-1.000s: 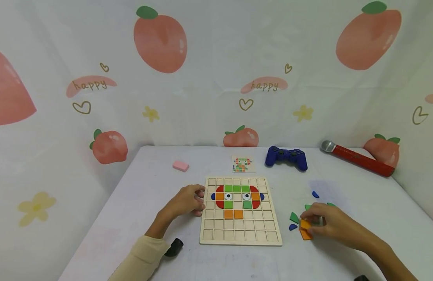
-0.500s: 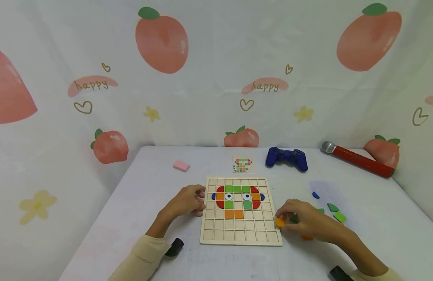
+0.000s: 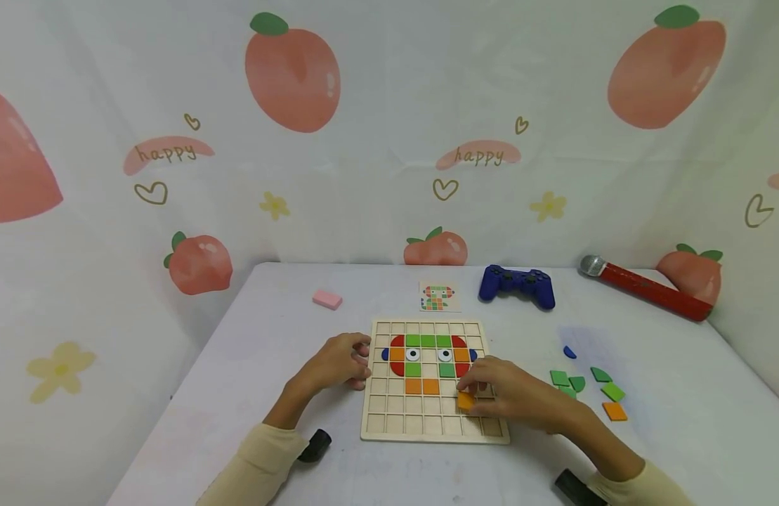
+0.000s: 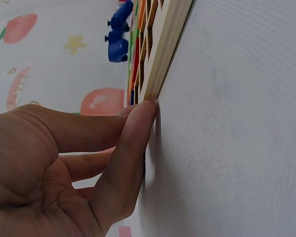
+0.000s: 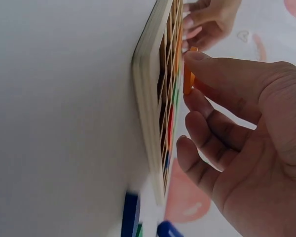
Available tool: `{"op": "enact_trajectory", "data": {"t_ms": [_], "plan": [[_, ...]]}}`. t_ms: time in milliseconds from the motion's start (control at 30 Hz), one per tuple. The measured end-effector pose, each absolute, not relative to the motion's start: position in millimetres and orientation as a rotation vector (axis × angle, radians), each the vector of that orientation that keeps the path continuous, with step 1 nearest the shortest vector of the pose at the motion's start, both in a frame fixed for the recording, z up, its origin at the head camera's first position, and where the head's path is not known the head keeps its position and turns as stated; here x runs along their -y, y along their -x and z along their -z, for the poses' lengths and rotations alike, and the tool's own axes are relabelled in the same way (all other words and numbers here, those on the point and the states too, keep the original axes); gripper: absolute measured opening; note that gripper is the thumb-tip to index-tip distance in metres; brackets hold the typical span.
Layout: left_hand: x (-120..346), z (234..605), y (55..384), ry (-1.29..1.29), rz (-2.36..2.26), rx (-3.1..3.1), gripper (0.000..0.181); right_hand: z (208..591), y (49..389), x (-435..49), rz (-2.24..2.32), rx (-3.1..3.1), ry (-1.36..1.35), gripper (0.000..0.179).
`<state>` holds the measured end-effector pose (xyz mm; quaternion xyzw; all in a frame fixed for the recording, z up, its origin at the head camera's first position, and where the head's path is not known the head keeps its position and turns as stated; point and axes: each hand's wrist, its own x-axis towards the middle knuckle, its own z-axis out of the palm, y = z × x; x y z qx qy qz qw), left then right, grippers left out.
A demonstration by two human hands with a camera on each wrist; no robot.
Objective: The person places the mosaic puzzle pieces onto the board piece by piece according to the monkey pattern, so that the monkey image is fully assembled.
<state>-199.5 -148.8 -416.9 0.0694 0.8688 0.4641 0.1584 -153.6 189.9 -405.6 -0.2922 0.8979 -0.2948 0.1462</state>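
A wooden grid board (image 3: 394,424) lies on the table, with coloured tiles and two eye tiles set in its upper cells. Two orange squares (image 3: 422,386) sit side by side under the face. My left hand (image 3: 337,362) holds the board's left edge; in the left wrist view thumb and finger meet at its corner. Over the board's lower right cells, my right hand (image 3: 515,395) pinches an orange square tile (image 5: 189,74) between thumb and forefinger. That tile is tilted and close above the grid. The other right fingers are bent and free.
Loose green pieces (image 3: 577,384), an orange tile (image 3: 614,411) and a blue half-round (image 3: 570,352) lie right of the board. Behind it are a pattern card (image 3: 438,296), a blue game controller (image 3: 517,284), a pink block (image 3: 327,299) and a red microphone (image 3: 648,288).
My right hand has picked up the orange tile from the pieces at the right and carried it left over the board. The left hand stays at the board's edge.
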Motion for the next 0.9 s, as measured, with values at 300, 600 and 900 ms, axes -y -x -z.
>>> {"op": "enact_trajectory", "data": {"t_ms": [300, 600, 900], "plan": [[148, 417, 200, -0.194, -1.328, -2.486, 0.063, 408, 158, -163, 0.787, -2.602, 0.976, 0.024], [148, 417, 199, -0.193, -1.326, -2.487, 0.062, 405, 160, -149, 0.783, -2.59, 1.024, 0.025], [148, 416, 199, -0.192, -1.326, -2.482, 0.064, 404, 160, -145, 0.762, -2.599, 0.996, 0.025]]}}
